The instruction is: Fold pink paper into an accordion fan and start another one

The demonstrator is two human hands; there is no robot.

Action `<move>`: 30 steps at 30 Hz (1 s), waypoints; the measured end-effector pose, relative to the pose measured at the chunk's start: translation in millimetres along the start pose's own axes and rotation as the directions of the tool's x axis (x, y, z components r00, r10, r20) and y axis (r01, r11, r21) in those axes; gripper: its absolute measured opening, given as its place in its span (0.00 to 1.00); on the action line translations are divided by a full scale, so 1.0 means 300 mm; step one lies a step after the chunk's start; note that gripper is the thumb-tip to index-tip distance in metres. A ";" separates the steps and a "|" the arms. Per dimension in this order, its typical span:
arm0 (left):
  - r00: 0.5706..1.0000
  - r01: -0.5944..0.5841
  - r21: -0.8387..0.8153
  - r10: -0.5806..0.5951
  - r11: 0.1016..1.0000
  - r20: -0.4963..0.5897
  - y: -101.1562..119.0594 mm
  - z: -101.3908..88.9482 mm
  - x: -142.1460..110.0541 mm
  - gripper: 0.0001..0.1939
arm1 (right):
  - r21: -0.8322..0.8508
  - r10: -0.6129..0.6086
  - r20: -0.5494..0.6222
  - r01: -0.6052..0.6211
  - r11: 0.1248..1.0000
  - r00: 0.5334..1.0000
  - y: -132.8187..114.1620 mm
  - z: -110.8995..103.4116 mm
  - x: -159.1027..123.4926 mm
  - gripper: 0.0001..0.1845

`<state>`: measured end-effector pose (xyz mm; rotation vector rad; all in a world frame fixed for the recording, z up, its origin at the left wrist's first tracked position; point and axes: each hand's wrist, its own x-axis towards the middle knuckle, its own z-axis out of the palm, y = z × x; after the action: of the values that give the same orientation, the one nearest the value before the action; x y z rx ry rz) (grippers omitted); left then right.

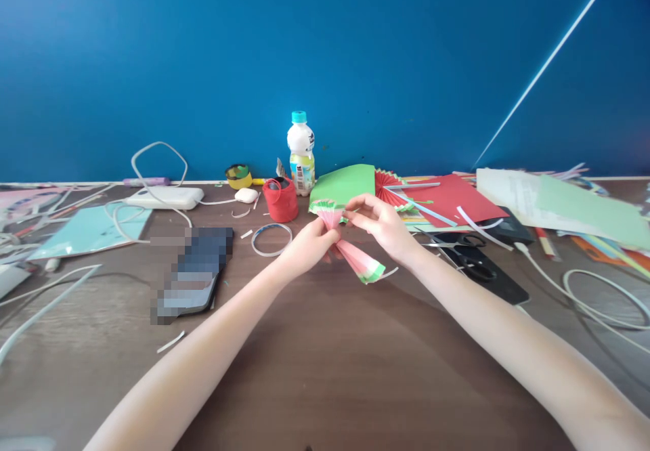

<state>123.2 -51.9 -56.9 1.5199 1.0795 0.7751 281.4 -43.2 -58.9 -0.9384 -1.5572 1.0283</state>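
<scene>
A pleated paper fan, pink with white and green edges, is folded in the middle and held above the brown table. My left hand pinches its middle, fingers closed round the fold. My right hand grips the upper half of the fan near its spread green end, fingers pressed together on the pleats. The lower half sticks out toward the right, below my right wrist.
Behind the hands lie a green sheet, a red sheet, a red tape roll and a drink bottle. Scissors rest on the right, a phone and clear tape ring on the left. Cables and paper strips lie scattered.
</scene>
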 end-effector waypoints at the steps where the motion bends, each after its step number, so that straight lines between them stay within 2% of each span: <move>1: 1.000 0.010 -0.084 -0.010 0.996 0.005 0.008 -0.005 0.000 0.01 | 0.007 -0.004 0.015 0.003 1.000 1.000 0.004 -0.002 0.001 0.07; 4: 0.999 0.045 -0.324 -0.044 0.945 0.010 0.019 -0.031 0.004 0.01 | -0.027 -0.050 0.105 0.053 0.998 0.993 0.020 -0.011 0.002 0.10; 6: 0.997 0.077 -0.422 -0.076 0.903 0.020 0.012 -0.052 0.012 0.01 | -0.092 -0.101 0.182 0.119 0.989 0.978 0.027 -0.016 0.000 0.14; 12: 0.986 0.165 -0.502 -0.145 0.849 0.078 -0.039 -0.089 0.038 0.01 | -0.266 -0.237 0.387 0.353 0.897 0.891 0.045 -0.001 -0.014 0.19; 16: 0.982 0.188 -0.560 -0.138 0.807 0.131 -0.065 -0.084 0.042 0.03 | -0.303 -0.356 0.390 0.483 0.821 0.849 0.083 0.021 -0.022 0.23; 19: 0.973 0.219 -0.566 -0.134 0.795 0.187 -0.075 -0.080 0.040 0.04 | -0.351 -0.365 0.380 0.498 0.793 0.850 0.095 0.027 -0.026 0.17; 21: 0.965 0.248 -0.526 -0.158 0.813 0.209 -0.073 -0.086 0.040 0.08 | -0.372 -0.408 0.329 0.514 0.773 0.852 0.093 0.023 -0.027 0.13; 23: 0.966 0.250 -0.421 -0.192 0.872 0.175 -0.060 -0.103 0.040 0.13 | -0.382 -0.463 0.244 0.523 0.762 0.852 0.087 0.014 -0.025 0.12; 26: 0.983 0.175 -0.181 -0.182 0.968 -0.020 -0.021 -0.151 0.037 0.15 | -0.437 -0.499 0.173 0.520 0.733 0.849 0.078 0.000 -0.020 0.09; 28: 0.980 0.126 -0.011 -0.127 0.992 -0.152 0.006 -0.193 0.031 0.11 | -0.499 -0.480 0.229 0.526 0.689 0.847 0.074 -0.007 -0.017 0.07; 30: 0.972 0.081 0.168 -0.041 0.982 -0.233 0.026 -0.237 0.024 0.09 | -0.546 -0.449 0.352 0.570 0.614 0.821 0.072 -0.008 -0.016 0.07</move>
<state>64.0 -18.1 -34.0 1.5630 1.3918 0.8452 286.3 -39.9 -80.2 -0.7476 -2.2307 0.1446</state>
